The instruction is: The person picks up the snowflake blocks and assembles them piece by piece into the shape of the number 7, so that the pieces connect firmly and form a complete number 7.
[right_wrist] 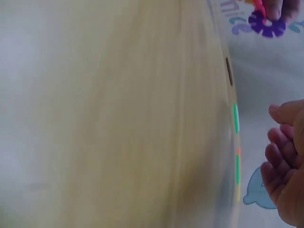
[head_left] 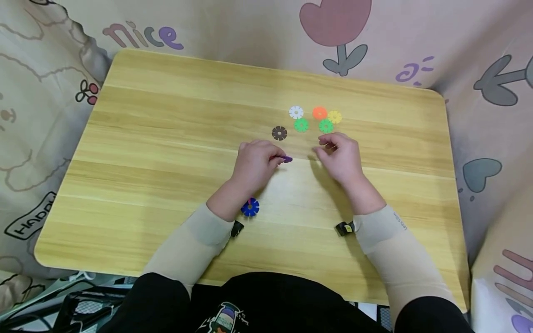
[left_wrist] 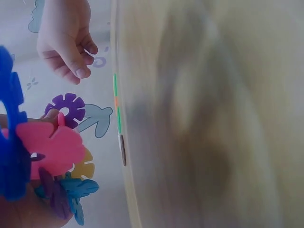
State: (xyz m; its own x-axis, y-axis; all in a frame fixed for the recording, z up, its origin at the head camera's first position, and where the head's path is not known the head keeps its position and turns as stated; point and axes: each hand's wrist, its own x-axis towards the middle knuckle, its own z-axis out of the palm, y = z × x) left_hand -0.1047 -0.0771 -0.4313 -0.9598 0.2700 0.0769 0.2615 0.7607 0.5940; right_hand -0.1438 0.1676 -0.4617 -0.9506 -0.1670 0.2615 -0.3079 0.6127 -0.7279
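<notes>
My left hand [head_left: 255, 164] is over the middle of the table and pinches a purple notched plastic disc [left_wrist: 78, 114] between thumb and fingertips. A cluster of interlocking discs shows at the same hand in the left wrist view: a pink disc [left_wrist: 53, 148], a blue disc [left_wrist: 10, 156], a yellow disc [left_wrist: 86, 169] and teal pieces [left_wrist: 78, 189]. From above, the blue disc [head_left: 245, 211] peeks out below the left wrist, and the palm hides most of the cluster. My right hand [head_left: 343, 157] hovers to the right, fingers loosely bent, holding nothing, near a green disc [head_left: 326, 130].
Beyond the hands lie loose discs flat on the wooden table [head_left: 166, 138]: a brown disc [head_left: 274, 134], a white disc [head_left: 291, 112], another green disc [head_left: 296, 126], an orange disc [head_left: 315, 113] and a yellow disc [head_left: 336, 119]. A printed curtain [head_left: 241, 27] hangs behind the far edge.
</notes>
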